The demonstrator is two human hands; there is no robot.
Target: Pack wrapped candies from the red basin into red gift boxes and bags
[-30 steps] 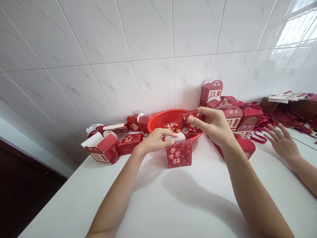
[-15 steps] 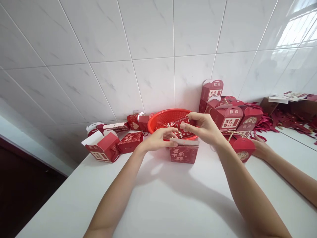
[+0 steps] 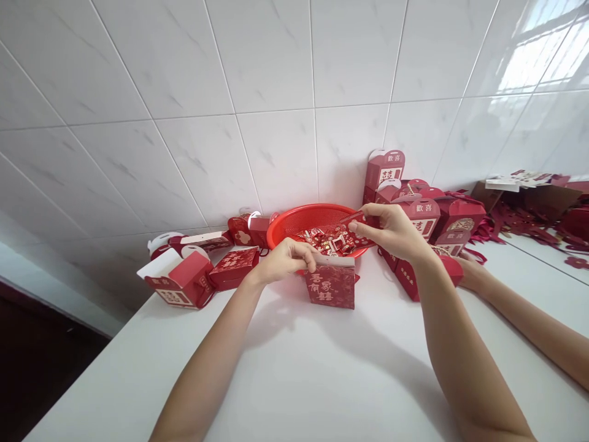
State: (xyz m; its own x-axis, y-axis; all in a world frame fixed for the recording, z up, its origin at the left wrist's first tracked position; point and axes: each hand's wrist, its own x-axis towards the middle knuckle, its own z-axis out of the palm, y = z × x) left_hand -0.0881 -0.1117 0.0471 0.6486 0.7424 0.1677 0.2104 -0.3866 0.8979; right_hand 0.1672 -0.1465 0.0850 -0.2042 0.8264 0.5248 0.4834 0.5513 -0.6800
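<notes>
A dark red box (image 3: 332,287) with pale lettering stands on the white table, its top edge toward the basket. My left hand (image 3: 289,258) is closed on the upper left edge of this box. My right hand (image 3: 384,227) pinches a flat red patterned packet (image 3: 356,226) above the right part of the basket. Behind the box, a red plastic basket (image 3: 294,216) holds many small red and gold wrapped pieces (image 3: 329,241).
Red boxes (image 3: 179,279) sit at the left, one with its lid up. More boxes (image 3: 421,215) are stacked at the right, where another person's hand (image 3: 472,273) touches one. A tiled wall (image 3: 276,153) rises behind; red material (image 3: 515,221) lies far right.
My right hand has moved slightly right with the packet, away from the box. My left hand now grips the box's left edge. At the right, the other person's box has shifted and turned.
</notes>
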